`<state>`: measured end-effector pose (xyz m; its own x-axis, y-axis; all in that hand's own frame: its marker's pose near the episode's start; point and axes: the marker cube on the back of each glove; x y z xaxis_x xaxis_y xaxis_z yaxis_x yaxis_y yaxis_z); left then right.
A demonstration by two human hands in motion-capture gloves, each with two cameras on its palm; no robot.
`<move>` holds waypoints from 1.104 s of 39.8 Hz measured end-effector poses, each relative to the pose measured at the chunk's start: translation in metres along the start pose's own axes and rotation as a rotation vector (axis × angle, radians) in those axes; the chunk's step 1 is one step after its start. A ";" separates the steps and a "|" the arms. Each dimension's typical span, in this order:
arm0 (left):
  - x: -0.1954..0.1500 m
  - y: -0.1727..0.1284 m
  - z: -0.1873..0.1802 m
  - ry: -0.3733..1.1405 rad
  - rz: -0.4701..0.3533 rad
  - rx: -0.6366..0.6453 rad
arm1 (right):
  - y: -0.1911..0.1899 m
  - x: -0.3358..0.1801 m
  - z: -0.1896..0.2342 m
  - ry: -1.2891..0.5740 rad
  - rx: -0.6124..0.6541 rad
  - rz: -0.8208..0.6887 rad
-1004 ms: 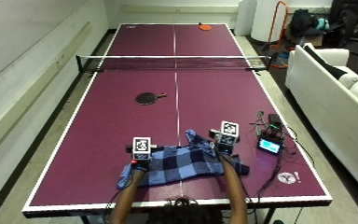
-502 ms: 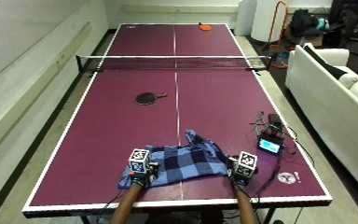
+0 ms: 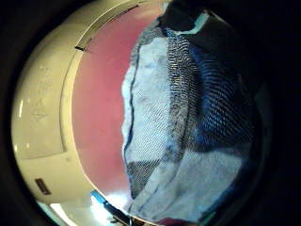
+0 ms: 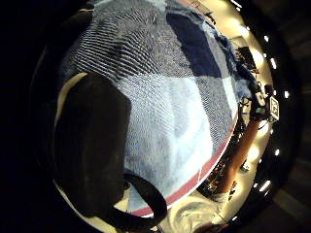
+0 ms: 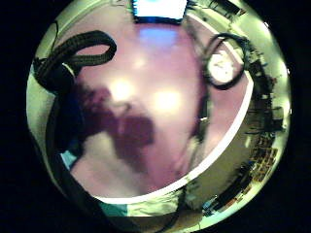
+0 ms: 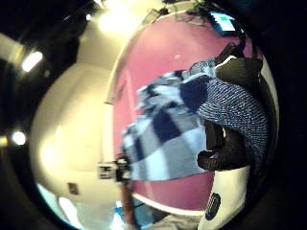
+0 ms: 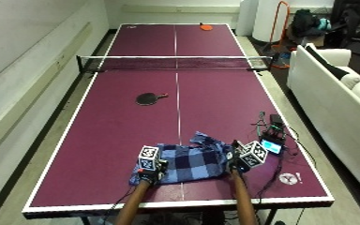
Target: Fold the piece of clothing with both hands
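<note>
1. The left hand [image 7: 147, 169] sits at the near-left corner of the blue-and-white checked woven garment [image 7: 186, 160]. Its thumb-side palm view shows a gloved digit curled against the cloth, so it appears to be pinching that edge.
2. The right hand [image 7: 237, 161] is at the garment's right edge. Its thumb-side palm view shows dark fingers [image 6: 230, 148] wrapped round a bunch of the fabric, gripping it.
3. Holding opposite edges probably lets both hands draw the cloth taut and flat before a fold is made.
4. The garment lies on the maroon table-tennis bench [image 7: 117, 122], near its front edge, with a rumpled flap toward the net. Its weave looks coarse and soft, in large dark and pale squares.
5. Further out are a dark round paddle [image 7: 149, 98], a small lit-screen device [image 7: 272, 146] among cables just right of the right hand, and the net [image 7: 175, 62].
</note>
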<state>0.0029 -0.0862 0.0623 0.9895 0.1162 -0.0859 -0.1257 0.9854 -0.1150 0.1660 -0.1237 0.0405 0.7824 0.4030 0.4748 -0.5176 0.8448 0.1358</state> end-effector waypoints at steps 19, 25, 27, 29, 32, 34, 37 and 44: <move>-0.081 0.040 -0.027 0.055 -0.121 0.231 | 0.136 -0.279 0.028 -0.104 -0.263 -0.580; -0.112 0.041 -0.009 0.162 -0.144 0.233 | 0.205 -0.318 0.063 -0.004 -0.507 -0.685; -0.116 0.044 -0.010 0.174 -0.149 0.242 | 0.216 -0.324 0.076 0.015 -0.567 -0.693; -0.119 0.046 -0.008 0.175 -0.148 0.252 | 0.222 -0.326 0.083 0.047 -0.603 -0.680; -0.121 0.049 -0.009 0.171 -0.143 0.261 | 0.225 -0.323 0.087 0.076 -0.632 -0.663; -0.121 0.051 -0.011 0.166 -0.145 0.267 | 0.224 -0.322 0.086 0.031 -0.649 -0.680; -0.122 0.049 -0.012 0.155 -0.148 0.275 | 0.219 -0.316 0.078 -0.098 -0.685 -0.683; -0.108 0.045 -0.026 0.118 -0.143 0.320 | 0.185 -0.275 0.036 -0.200 -0.636 -0.654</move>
<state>-0.1117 -0.0576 0.0404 0.9782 -0.0219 -0.2067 0.0601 0.9818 0.1802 -0.1581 -0.0911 -0.0334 0.7464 -0.2393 0.6210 0.3381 0.9401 -0.0442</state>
